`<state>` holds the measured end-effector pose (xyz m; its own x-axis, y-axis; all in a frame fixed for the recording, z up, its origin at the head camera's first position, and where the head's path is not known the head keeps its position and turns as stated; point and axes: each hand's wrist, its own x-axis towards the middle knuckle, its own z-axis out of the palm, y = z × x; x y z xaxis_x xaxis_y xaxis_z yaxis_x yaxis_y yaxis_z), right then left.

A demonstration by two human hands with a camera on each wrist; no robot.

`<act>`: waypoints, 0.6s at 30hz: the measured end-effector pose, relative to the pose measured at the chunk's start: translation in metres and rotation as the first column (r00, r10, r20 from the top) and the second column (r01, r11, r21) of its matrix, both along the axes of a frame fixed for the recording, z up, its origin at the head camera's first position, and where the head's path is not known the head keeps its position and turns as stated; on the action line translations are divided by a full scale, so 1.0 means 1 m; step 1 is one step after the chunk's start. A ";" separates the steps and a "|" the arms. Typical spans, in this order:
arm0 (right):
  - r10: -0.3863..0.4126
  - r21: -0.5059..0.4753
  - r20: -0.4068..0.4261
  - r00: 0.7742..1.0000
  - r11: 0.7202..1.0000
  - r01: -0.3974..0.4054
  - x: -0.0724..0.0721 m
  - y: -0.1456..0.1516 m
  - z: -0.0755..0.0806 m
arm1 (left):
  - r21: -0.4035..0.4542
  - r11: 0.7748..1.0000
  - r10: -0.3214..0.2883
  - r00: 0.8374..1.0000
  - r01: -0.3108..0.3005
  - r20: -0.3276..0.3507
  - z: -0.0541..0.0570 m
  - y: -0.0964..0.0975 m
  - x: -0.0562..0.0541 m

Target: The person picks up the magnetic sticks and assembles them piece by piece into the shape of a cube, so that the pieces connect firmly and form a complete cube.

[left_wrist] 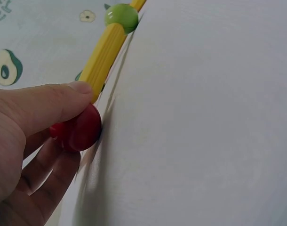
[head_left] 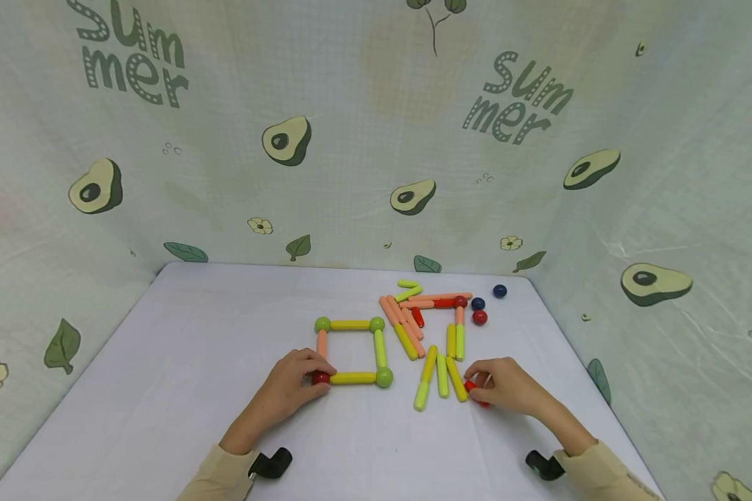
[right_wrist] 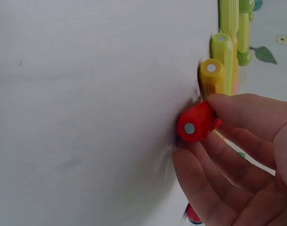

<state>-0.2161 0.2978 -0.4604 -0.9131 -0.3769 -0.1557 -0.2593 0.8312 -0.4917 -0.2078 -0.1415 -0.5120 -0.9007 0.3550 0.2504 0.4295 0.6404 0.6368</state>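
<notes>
Pinching a red ball point(left_wrist: 87, 129) between thumb and fingers of the left grip point(head_left: 294, 381), on the white bench point(head_left: 163, 362), low and left of centre in the head view, at the lower-left corner of a square point(head_left: 353, 378). Showing green balls point(head_left: 384, 377) at the other three corners, with a salmon stick point(head_left: 322, 342) at left, yellow sticks point(head_left: 349, 325) at top and bottom, and a lime stick point(head_left: 380, 349) at right. Passing right of centre to loose sticks point(head_left: 405, 341) in salmon, yellow, lime and red, with several touching. Reaching a loose red ball point(head_left: 480, 317) and two dark blue balls point(head_left: 500, 291) above and farther right. Clamping a red stick point(right_wrist: 196, 123) in the right grip point(head_left: 507, 384), lower right of centre, just beside a loose yellow stick point(head_left: 457, 380).
</notes>
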 end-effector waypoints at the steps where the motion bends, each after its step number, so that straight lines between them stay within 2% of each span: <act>1: -0.007 0.004 -0.007 1.000 1.000 0.007 -0.001 -0.002 0.000 | -0.002 1.000 0.002 1.000 -0.002 0.009 0.000 0.000 0.000; 5: -0.039 -0.011 -0.063 0.997 0.999 0.038 -0.008 -0.013 0.004 | -0.003 1.000 0.000 1.000 0.000 0.023 0.002 0.000 0.001; 9: -0.073 -0.089 -0.117 0.990 0.994 0.063 -0.016 -0.034 0.013 | 0.009 1.000 -0.012 1.000 0.011 0.022 0.002 0.000 0.002; 14: -0.026 -0.156 -0.152 0.988 0.988 0.003 -0.025 -0.070 0.018 | 0.021 0.999 -0.029 0.999 0.028 0.038 0.004 -0.001 0.002; 18: 0.008 -0.175 -0.166 0.986 0.984 -0.037 -0.030 -0.096 0.019 | 0.017 0.999 -0.036 0.998 0.035 0.052 0.006 -0.002 -0.006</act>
